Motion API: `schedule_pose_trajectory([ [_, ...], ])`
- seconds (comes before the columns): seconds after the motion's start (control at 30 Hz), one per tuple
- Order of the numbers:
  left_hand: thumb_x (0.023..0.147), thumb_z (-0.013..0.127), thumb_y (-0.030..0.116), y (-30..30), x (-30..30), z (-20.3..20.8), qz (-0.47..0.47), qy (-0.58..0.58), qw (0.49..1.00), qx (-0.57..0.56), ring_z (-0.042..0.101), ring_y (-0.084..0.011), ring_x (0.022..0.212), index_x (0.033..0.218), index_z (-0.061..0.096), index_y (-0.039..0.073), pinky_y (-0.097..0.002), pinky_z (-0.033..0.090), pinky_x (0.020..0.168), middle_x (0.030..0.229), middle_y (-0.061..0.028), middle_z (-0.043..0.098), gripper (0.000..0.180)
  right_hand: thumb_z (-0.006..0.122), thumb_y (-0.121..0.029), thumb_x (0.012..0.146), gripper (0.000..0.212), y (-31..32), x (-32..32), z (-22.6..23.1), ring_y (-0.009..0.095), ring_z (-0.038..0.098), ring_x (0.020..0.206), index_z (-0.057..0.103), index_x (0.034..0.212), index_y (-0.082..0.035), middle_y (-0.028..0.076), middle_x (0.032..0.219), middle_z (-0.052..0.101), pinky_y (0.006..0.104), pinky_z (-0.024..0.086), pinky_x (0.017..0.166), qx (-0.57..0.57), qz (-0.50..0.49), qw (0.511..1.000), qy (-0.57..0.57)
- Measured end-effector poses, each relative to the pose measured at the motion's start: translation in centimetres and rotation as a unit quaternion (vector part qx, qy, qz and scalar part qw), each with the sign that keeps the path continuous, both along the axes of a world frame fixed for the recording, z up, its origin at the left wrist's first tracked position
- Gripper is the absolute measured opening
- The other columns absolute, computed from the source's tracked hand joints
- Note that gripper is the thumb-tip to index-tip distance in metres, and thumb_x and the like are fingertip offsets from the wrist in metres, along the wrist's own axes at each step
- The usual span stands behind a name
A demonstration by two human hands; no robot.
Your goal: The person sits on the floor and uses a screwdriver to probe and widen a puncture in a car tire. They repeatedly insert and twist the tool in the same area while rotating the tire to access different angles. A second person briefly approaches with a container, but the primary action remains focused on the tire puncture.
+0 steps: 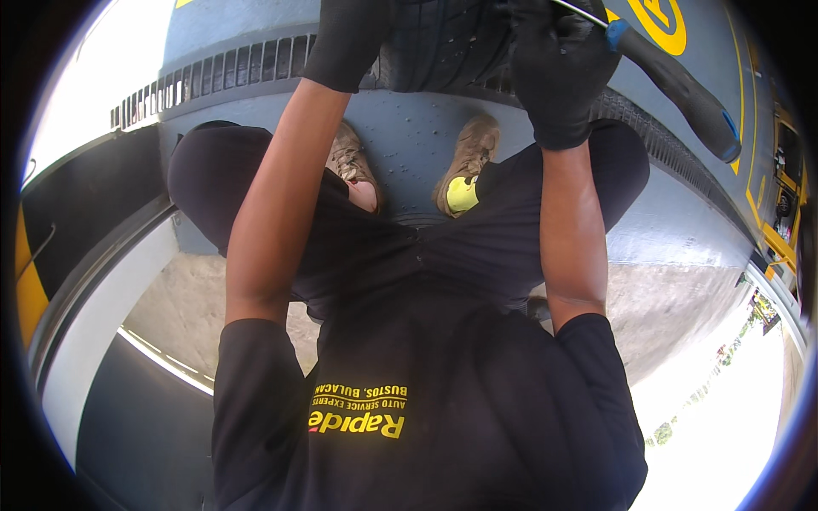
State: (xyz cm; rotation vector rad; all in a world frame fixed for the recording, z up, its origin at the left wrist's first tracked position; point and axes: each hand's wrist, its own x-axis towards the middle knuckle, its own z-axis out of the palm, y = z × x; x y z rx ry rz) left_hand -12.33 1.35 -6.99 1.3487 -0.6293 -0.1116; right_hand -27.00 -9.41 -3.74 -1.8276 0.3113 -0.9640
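Observation:
At the top edge a black tire (447, 47) with a grooved tread stands between my two hands, its upper part cut off by the frame. My left hand (351, 38), in a black glove, is against the tire's left side; its fingers are out of the picture. My right hand (562, 77), also gloved in black, is at the tire's right side with curled fingers. A screwdriver (677, 89) with a black and blue handle lies across those fingers. Its metal shaft points up and left, its handle sticks out to the right, and its tip is hidden.
I squat with both brown shoes (473, 153) on the blue-grey floor (409, 140). Behind the tire runs a metal floor grating (221, 75). Yellow floor markings (660, 21) lie at the upper right. A black and yellow structure (85, 226) stands at the left.

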Motion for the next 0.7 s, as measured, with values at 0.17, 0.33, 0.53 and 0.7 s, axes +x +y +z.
schedule_pose_trajectory([
  [0.17,0.11,0.055,0.035,0.5,-0.6,1.3,-0.036,0.097,0.995,-0.006,0.059,-0.0139,0.107,0.124,0.059,-0.003,-0.0277,0.047,0.095,0.11,-0.0061,0.063,0.041,0.068,-0.008,0.1,0.009,0.5,-0.1,0.9,0.009,0.062,0.08,0.067,0.102,0.001,0.003,0.089,0.067,0.025,0.051,0.073,0.034,-0.021,0.998,0.053],
  [0.33,0.109,0.055,0.035,0.3,-0.6,1.2,-0.044,0.107,0.993,-0.031,0.059,-0.0128,0.106,0.124,0.058,-0.002,-0.0271,0.047,0.095,0.112,-0.0057,0.063,0.041,0.067,-0.009,0.101,0.01,0.1,0.3,-0.4,0.011,0.062,0.082,0.068,0.101,0.001,0.003,0.088,0.067,0.0273,0.051,0.074,-0.056,-0.021,0.998,0.0],
  [0.53,0.11,0.054,0.036,0.1,-0.5,1.1,-0.062,0.128,0.988,-0.052,0.059,-0.0137,0.107,0.122,0.058,-0.003,-0.0289,0.047,0.098,0.112,-0.0061,0.062,0.041,0.068,-0.012,0.101,0.014,0.1,0.5,-0.7,0.013,0.064,0.082,0.068,0.098,0.001,0.004,0.088,0.067,0.0283,0.052,0.077,-0.131,-0.032,0.991,0.021],
  [0.7,0.106,0.055,0.022,0.6,1.5,-2.2,0.066,-0.204,0.973,0.083,0.059,-0.0306,0.117,0.137,0.055,-0.004,-0.0361,0.048,0.101,0.123,-0.0205,0.059,0.041,0.066,-0.016,0.102,0.018,0.0,1.1,0.9,0.014,0.063,0.076,0.067,0.095,0.0,0.003,0.084,0.066,0.0285,0.05,0.069,-0.234,-0.02,0.971,0.031],
])
